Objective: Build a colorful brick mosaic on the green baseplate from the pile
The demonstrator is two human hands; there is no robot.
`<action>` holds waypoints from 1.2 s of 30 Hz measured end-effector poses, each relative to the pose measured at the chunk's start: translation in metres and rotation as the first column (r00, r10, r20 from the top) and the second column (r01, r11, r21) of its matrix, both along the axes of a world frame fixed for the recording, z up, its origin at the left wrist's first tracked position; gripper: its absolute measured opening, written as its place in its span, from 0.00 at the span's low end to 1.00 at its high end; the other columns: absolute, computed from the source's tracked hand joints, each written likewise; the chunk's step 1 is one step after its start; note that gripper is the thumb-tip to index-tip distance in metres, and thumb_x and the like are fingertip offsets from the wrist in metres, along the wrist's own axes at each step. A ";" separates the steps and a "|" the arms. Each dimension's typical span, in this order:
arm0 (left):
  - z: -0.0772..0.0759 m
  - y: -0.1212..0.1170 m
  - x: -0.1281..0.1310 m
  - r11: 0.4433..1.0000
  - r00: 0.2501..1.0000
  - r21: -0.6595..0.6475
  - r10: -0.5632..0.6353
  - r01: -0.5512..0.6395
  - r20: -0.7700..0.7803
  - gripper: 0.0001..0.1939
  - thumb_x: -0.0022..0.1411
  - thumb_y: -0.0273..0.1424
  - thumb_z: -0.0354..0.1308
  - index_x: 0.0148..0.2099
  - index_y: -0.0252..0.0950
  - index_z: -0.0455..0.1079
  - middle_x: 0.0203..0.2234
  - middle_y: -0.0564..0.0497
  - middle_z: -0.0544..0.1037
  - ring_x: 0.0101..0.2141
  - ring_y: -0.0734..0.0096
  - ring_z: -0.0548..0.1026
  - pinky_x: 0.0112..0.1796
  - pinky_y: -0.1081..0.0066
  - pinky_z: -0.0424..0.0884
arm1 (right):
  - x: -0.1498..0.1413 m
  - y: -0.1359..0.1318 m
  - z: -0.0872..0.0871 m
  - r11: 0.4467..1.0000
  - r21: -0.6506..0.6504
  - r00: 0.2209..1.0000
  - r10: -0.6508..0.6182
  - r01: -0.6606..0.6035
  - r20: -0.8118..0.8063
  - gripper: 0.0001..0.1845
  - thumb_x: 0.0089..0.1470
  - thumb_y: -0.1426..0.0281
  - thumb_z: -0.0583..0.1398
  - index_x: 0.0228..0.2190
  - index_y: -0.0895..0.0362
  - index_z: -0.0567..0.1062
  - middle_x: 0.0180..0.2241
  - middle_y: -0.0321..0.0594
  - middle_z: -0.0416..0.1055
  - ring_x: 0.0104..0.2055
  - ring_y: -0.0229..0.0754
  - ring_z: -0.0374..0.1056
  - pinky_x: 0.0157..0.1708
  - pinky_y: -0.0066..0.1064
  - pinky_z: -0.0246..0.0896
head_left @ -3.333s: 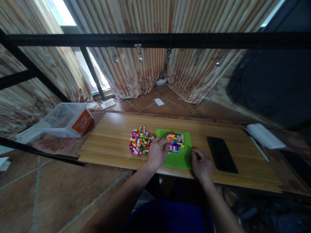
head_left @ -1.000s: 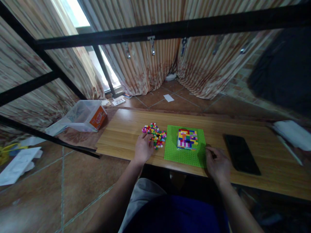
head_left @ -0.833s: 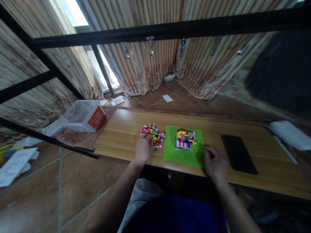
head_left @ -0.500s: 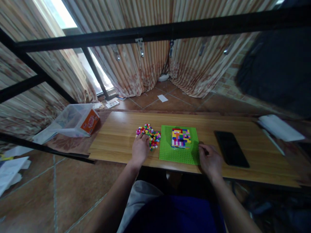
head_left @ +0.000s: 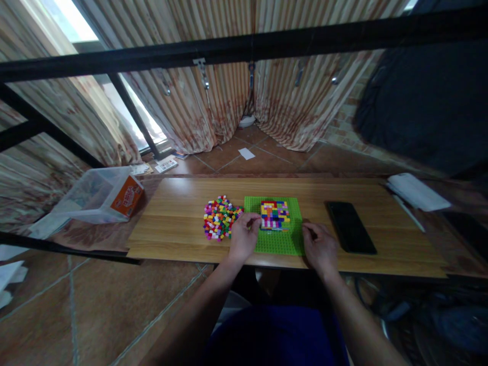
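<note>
A green studded baseplate (head_left: 280, 245) lies on the table, bearing a multicoloured block of toy bricks (head_left: 275, 214) stacked near its middle. My left hand (head_left: 244, 238) is over the plate's left part, thumb and forefinger pinched together close to the left side of the brick block. Whatever is between those fingertips is too small to make out. My right hand (head_left: 321, 247) rests at the plate's right edge with curled fingers; what they hold, if anything, is hidden. A heap of small loose bricks (head_left: 218, 218) lies left of the plate, partly behind my left hand.
On the wooden table (head_left: 168, 223), a black phone (head_left: 351, 227) lies right of my right hand. A white packet (head_left: 418, 192) sits at the far right. A clear plastic bin (head_left: 99, 190) stands beyond the left end. A black metal bar (head_left: 229, 49) crosses above the table.
My left hand has moved right, from the loose bricks to the left side of the brick block. The right hand stays at the plate's edge. The whole view has shifted slightly.
</note>
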State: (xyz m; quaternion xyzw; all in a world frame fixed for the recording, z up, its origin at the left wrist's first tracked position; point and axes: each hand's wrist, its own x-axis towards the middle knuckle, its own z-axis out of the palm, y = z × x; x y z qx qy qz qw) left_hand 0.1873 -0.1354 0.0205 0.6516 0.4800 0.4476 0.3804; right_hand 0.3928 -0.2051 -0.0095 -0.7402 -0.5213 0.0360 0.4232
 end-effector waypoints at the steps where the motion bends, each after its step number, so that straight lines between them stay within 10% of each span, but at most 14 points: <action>1: -0.001 0.000 0.001 1.000 1.000 -0.005 -0.009 0.009 0.020 0.06 0.62 0.28 0.57 0.37 0.36 0.75 0.32 0.50 0.78 0.34 0.71 0.76 0.37 0.71 0.71 | 0.000 0.000 0.000 1.000 0.001 1.000 0.001 -0.001 0.000 0.19 0.58 0.59 0.53 0.33 0.58 0.78 0.35 0.48 0.76 0.37 0.47 0.71 0.38 0.37 0.64; 36: 0.004 0.010 0.015 0.966 0.981 -0.257 0.068 -0.020 0.182 0.03 0.51 0.24 0.60 0.27 0.35 0.73 0.20 0.56 0.74 0.23 0.76 0.70 0.27 0.75 0.65 | 0.001 -0.001 -0.003 1.000 -0.004 1.000 0.000 0.000 0.020 0.21 0.59 0.56 0.51 0.34 0.57 0.78 0.36 0.47 0.76 0.37 0.48 0.72 0.38 0.38 0.65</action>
